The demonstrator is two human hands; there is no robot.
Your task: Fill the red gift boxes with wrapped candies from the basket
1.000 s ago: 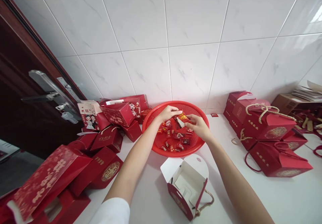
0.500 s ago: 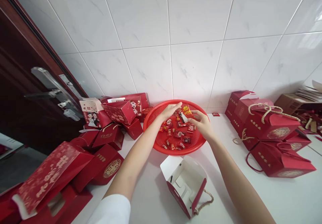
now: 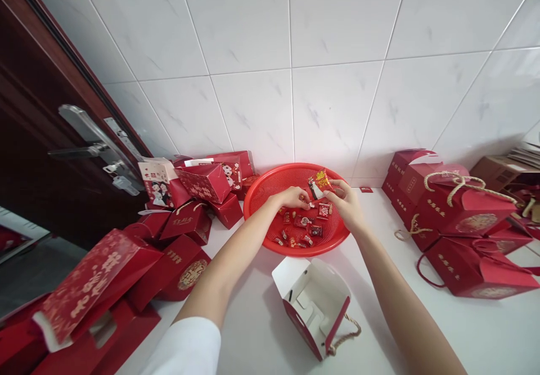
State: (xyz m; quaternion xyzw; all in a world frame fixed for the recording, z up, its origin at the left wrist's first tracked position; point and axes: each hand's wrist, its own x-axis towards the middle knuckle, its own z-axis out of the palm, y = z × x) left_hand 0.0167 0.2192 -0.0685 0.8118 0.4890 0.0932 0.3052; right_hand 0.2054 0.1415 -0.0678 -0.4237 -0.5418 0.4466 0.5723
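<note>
While a red-and-gold packet (image 3: 319,184) is pinched by the right hand (image 3: 346,207) above the right part of the basket (image 3: 312,249), the wrapped sweets (image 3: 302,221) lying inside are reached by the left hand (image 3: 289,198); whether its bent-fingered grip is closed on one cannot be told. Picking is best done with the fingertips, one sweet at a time, the packet being kept aside so that the pile is not hidden. Part of the pile is covered by the left hand. In front of the basket, an open box (image 3: 300,327) with a rope handle (image 3: 346,342) is set on the bench (image 3: 244,307). Space is narrowed by red boxes (image 3: 101,274) stacked to the basket's left and further boxes (image 3: 464,206) to its right; behind it, reach is bounded by a tiled wall (image 3: 329,105).
</note>
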